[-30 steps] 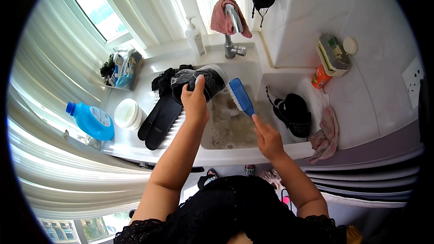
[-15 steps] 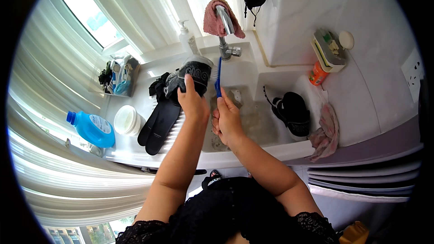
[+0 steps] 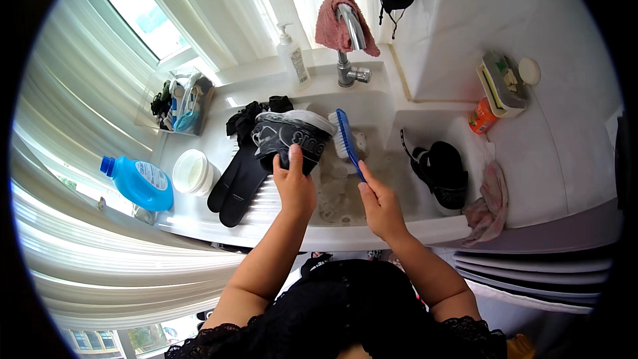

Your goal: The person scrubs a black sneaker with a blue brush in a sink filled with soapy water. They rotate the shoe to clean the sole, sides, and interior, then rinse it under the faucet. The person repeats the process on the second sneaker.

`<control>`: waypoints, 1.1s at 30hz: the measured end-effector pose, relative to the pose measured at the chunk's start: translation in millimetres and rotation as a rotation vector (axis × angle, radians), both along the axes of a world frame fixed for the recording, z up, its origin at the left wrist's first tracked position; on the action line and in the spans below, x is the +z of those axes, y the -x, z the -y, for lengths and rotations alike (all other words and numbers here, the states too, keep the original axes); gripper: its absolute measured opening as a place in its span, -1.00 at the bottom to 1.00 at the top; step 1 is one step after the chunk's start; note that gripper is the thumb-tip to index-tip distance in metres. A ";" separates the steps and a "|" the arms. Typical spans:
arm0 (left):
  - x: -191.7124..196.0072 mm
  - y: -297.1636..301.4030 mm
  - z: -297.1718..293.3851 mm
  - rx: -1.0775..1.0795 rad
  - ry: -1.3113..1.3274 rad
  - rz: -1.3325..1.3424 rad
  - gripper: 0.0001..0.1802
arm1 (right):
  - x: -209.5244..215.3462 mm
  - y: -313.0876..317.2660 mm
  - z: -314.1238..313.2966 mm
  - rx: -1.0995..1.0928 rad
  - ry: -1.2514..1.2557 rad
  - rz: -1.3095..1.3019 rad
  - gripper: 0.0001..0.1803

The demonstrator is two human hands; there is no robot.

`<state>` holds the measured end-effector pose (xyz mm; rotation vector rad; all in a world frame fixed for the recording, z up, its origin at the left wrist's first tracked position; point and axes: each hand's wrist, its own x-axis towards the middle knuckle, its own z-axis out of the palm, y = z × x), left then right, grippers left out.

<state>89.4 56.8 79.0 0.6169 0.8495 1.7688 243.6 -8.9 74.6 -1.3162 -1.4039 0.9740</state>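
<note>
- Shoe [image 3: 282,134], black and grey with a white sole, is up in the air in my left hand [image 3: 294,183]. It is by the left edge of the sink [image 3: 339,235], over the ridged white worktop [image 3: 269,196].
- My left fingers are closed on the near side of the shoe, with my thumb pressed on its dark side. The white sole is along its far edge.
- My right hand [image 3: 380,207] is closed around the thin handle of a blue brush [image 3: 347,134].
- The white bristles point left, at the shoe. They are so close to the sole that I cannot tell if they touch it.
- Under the brush there is cloudy, brownish water [image 3: 345,201] in the sink.
- Two flat black insoles [image 3: 238,191] lie side by side on the worktop, left of my left hand. A black bundle [image 3: 244,118] sits just behind them, next to the shoe.
- Another black shoe [image 3: 444,169] is in the small basin on my right. A pinkish rag [image 3: 488,201] hangs over the edge there.
- Past my hands is the shiny tap [image 3: 345,74], with a pink cloth [image 3: 327,30] on top.
- A round white tub [image 3: 193,173] and a blue bottle [image 3: 138,183] stand to my left.
</note>
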 end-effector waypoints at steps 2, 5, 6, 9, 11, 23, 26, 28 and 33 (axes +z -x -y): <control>-6.0 -2.1 -2.8 -0.016 0.006 -0.052 -0.60 | -3.0 -2.6 -2.2 -0.064 -0.008 0.117 -0.57; -3.4 -3.2 -8.6 -0.019 -0.014 -0.112 -0.65 | -2.8 -11.3 -14.4 -0.124 -0.183 0.256 -0.54; -5.0 -4.3 -10.0 -0.018 0.002 -0.165 -0.66 | -0.6 -15.8 -14.0 -0.159 -0.259 0.282 -0.53; -8.6 -15.4 -14.6 0.024 0.022 -0.303 -0.71 | -5.4 -17.3 9.7 -0.137 -0.330 0.343 -0.52; -16.5 -19.0 -19.8 0.005 0.048 -0.504 -0.69 | -13.3 -18.7 14.1 -0.146 -0.298 0.364 -0.53; -9.9 30.0 -4.5 -0.313 -0.321 -1.879 -0.71 | -5.7 -27.2 21.3 0.151 -0.021 0.160 -0.55; 6.0 46.5 -2.6 -0.351 -0.288 -1.951 -0.70 | -12.6 7.8 -15.0 0.120 0.078 0.127 -0.54; 14.4 58.9 -0.9 -0.381 -0.251 -1.972 -0.68 | -16.4 14.8 -18.0 0.115 -0.037 0.197 -0.54; 24.0 92.4 6.9 -0.510 -0.146 -2.131 -0.79 | -14.3 22.5 21.1 0.209 -0.255 0.524 -0.52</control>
